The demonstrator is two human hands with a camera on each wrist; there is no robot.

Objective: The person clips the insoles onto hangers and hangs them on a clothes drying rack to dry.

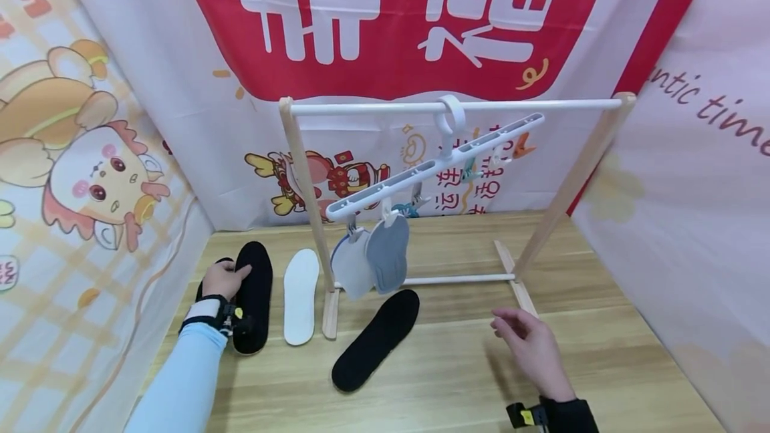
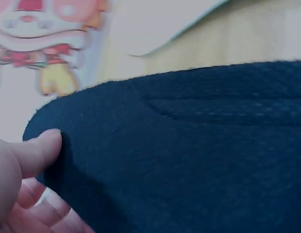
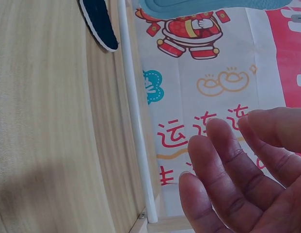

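My left hand (image 1: 224, 280) pinches a black insole (image 2: 179, 145) at its tip, the thumb on its near face and the fingers behind it. In the head view a black insole (image 1: 253, 299) lies beside that hand, and part of another dark one (image 1: 202, 289) shows at its left. A white insole (image 1: 301, 296) and a slanted black insole (image 1: 375, 339) rest on the table. Over the table's right side my right hand (image 1: 532, 349) holds nothing, its fingers loosely bent. Two grey insoles (image 1: 388, 256) hang from clips on a white hanger (image 1: 436, 167).
The hanger hooks over the white top rail (image 1: 373, 109) of a wooden-legged rack (image 1: 568, 186). A lower rail (image 1: 457, 280) joins the rack's feet. Small clips (image 1: 469, 169) dangle along the hanger. Printed cloth (image 1: 138, 85) walls the wooden table (image 1: 433, 379) at the back and both sides.
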